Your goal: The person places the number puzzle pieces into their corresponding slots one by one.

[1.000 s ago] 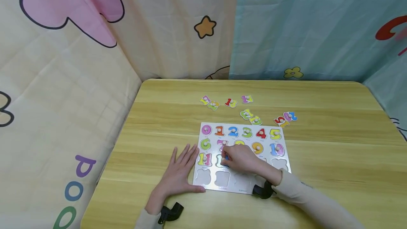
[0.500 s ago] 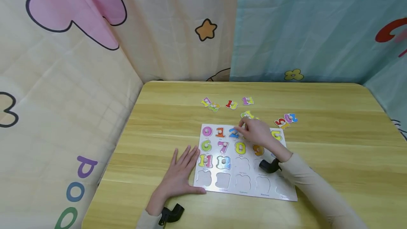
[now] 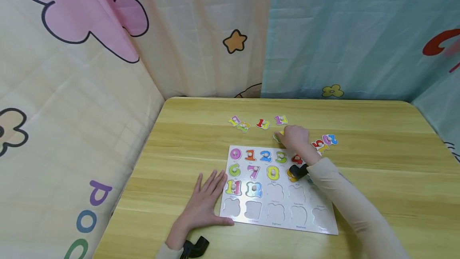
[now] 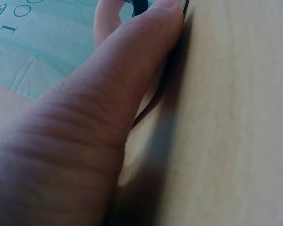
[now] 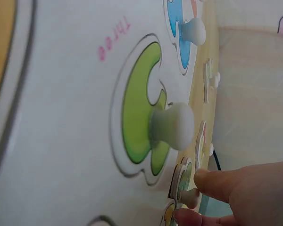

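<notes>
A white number puzzle board [image 3: 263, 221] lies on the table, its upper slots filled with colourful knobbed numbers and its lower slots bare. My left hand [image 3: 203, 205] rests beside the board's left edge with fingers spread and the thumb at the near left corner. Beyond the far edge, my right hand [image 3: 296, 137] is at a green-and-yellow number puzzle piece [image 3: 278, 137], partly covering it. In the right wrist view, thumb and finger pinch the white knob [image 5: 189, 198] of this piece. Its full number is hidden. The green three [image 5: 140, 110] sits in its slot nearby.
Loose number pieces lie past the board: a yellow-purple one [image 3: 234, 121], a red-yellow 13 [image 3: 263, 124], and a purple-yellow one [image 3: 281, 120]. More pieces [image 3: 330, 139] overlap at the right, near my right forearm. Curtains [image 3: 201, 59] hang behind the table's far edge.
My right hand has moved from the 12 in the third row, up across the board, to the loose piece beyond the far edge. My left hand has stayed by the board.
</notes>
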Demonstrator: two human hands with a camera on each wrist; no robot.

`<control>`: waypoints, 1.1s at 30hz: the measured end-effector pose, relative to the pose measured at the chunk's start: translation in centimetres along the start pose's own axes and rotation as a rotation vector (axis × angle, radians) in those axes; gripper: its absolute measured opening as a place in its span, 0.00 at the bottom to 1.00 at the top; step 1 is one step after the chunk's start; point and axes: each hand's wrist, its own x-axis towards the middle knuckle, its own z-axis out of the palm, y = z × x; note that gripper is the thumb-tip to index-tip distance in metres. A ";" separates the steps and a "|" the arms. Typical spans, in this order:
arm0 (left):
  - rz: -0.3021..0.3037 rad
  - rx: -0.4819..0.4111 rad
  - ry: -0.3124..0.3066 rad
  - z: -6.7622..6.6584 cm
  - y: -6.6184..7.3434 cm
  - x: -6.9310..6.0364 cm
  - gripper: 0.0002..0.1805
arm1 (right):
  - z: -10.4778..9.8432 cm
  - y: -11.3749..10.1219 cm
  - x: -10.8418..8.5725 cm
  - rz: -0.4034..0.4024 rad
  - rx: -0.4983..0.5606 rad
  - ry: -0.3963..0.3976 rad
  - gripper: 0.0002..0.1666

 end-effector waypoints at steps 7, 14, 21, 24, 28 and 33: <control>0.000 -0.007 0.008 0.2 0.0 -0.2 0.69 | 0.5 -0.5 0.4 0.008 -0.040 -0.026 0.30; 0.007 -0.008 0.025 0.3 0.0 -0.3 0.69 | 1.1 -0.7 0.5 -0.031 -0.021 0.029 0.19; 0.004 -0.015 0.017 0.3 0.0 -0.3 0.68 | 1.1 -0.4 0.0 -0.130 0.108 0.126 0.14; -0.004 -0.015 0.006 0.3 0.0 -0.3 0.69 | 0.9 -0.1 -0.4 -0.187 0.180 0.139 0.13; -0.004 -0.015 0.004 0.2 0.0 -0.2 0.68 | 0.4 0.4 -1.5 -0.273 0.270 0.129 0.12; 0.004 -0.008 0.015 0.2 -0.1 -0.1 0.69 | -0.3 0.9 -3.7 -0.397 0.309 0.057 0.12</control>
